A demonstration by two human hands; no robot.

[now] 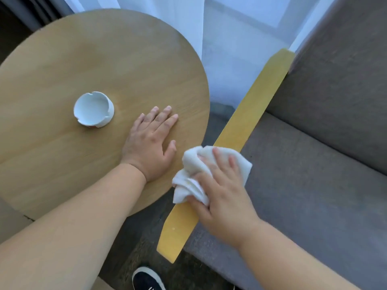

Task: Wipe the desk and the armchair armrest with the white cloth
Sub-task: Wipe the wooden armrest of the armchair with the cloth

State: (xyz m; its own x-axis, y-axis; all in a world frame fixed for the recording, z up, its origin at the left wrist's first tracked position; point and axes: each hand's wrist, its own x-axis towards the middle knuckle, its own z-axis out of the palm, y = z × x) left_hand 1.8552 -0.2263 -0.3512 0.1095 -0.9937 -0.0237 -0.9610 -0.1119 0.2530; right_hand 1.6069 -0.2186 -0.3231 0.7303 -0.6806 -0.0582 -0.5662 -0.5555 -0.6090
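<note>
No readable text, labels, numbers or signs

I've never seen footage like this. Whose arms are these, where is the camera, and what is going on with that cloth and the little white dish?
There is no machine here: the arms belong to a person wearing a camera on the head, so you look down as they do. The left hand lies flat and open on the round wooden desk, beside a small white ashtray. The right hand presses a bunched white cloth onto the yellow wooden armrest of a grey armchair, apparently wiping it. A white curtain hangs behind, and a dark shoe shows at the bottom edge.
</note>
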